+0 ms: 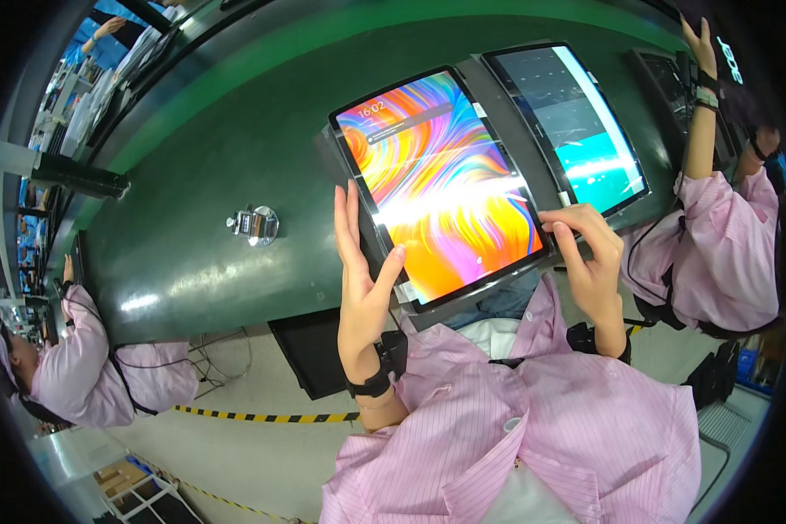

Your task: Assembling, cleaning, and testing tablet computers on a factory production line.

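A tablet point(437, 188) with a lit screen of orange, pink and blue swirls lies tilted in front of me, close to the bench edge. My left hand point(364, 293) grips its left side, thumb over the lower left front edge and fingers along the side. At the lower right edge, my right hand point(590, 262) has its curled index finger and thumb against the rim; its other fingers fold inward. A second tablet point(572, 122), showing a dark, white and teal screen, lies beyond to the right, untouched by either hand.
A small metal fixture point(255, 225) stands on the green bench point(183, 271) to the left. A person in pink point(716, 227) works at the right, another point(105, 367) at the far left. Black-yellow tape point(266, 417) and cables point(214, 360) are on the floor.
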Demonstrator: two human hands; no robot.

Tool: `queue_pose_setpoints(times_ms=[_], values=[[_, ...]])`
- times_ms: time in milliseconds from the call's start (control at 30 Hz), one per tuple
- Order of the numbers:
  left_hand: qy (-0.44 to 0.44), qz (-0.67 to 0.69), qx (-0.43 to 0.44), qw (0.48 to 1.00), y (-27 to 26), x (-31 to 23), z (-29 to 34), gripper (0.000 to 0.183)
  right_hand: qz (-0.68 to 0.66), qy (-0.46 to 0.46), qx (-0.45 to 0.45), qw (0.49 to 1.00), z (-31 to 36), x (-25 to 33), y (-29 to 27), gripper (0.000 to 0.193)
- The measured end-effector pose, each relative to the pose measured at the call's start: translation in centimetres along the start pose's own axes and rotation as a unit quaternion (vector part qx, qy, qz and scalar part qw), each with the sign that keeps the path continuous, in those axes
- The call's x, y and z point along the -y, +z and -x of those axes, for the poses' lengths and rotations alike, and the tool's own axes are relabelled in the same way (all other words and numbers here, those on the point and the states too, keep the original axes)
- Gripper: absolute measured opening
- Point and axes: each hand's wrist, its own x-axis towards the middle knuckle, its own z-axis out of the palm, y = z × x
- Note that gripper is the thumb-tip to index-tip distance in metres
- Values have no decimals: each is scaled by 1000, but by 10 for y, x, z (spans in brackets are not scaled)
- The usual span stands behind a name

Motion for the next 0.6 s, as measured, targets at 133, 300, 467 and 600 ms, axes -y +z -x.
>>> queue_pose_setpoints(times_ms=[133, 300, 467, 600], values=[[0, -61, 26, 998, -7, 4, 2, 85, 41, -80, -26, 996, -4, -2, 9, 12], [-1, -56, 41, 998, -13, 8, 0, 90, 116, -175, 55, 976, 3, 6, 11, 20], [-12, -43, 38, 998, -10, 5, -2, 89, 60, -258, 117, 957, 4, 4, 12, 18], [-9, -70, 29, 997, -10, 8, 0, 87, 291, -171, 92, 937, -19, 10, 31, 30]])
